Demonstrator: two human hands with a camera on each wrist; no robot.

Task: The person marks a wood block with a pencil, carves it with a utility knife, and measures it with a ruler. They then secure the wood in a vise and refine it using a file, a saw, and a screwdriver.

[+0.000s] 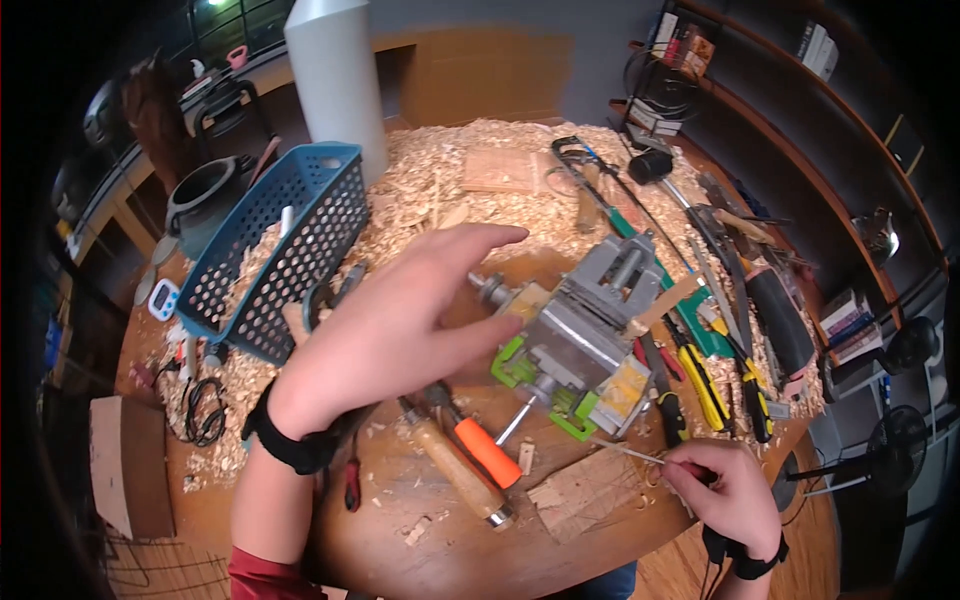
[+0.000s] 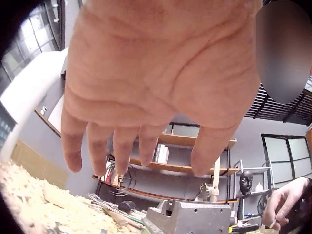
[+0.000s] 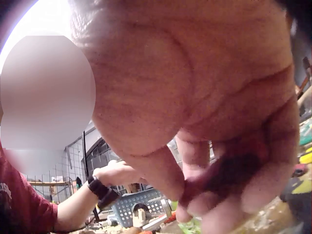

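A grey bench vise (image 1: 590, 335) with green clamp parts (image 1: 575, 415) stands on the wooden table. From its right side juts a pale strip of wood (image 1: 665, 305), which rises upright above the jaws in the left wrist view. My left hand (image 1: 395, 320) hovers at the vise's left, fingers extended and palm bare (image 2: 161, 73). At the table's front right, my right hand (image 1: 735, 495) pinches a thin metal rod (image 1: 632, 452) between thumb and fingers. The rod points left toward the vise's lower green part; its other end is hidden inside the hand.
A wooden-handled tool (image 1: 460, 465) and an orange-handled tool (image 1: 487, 450) lie in front of the vise, beside a flat wood piece (image 1: 585, 495). Wood shavings (image 1: 430, 180) cover the back. A blue basket (image 1: 340, 215) stands left; saws and yellow-black knives (image 1: 705, 385) lie right.
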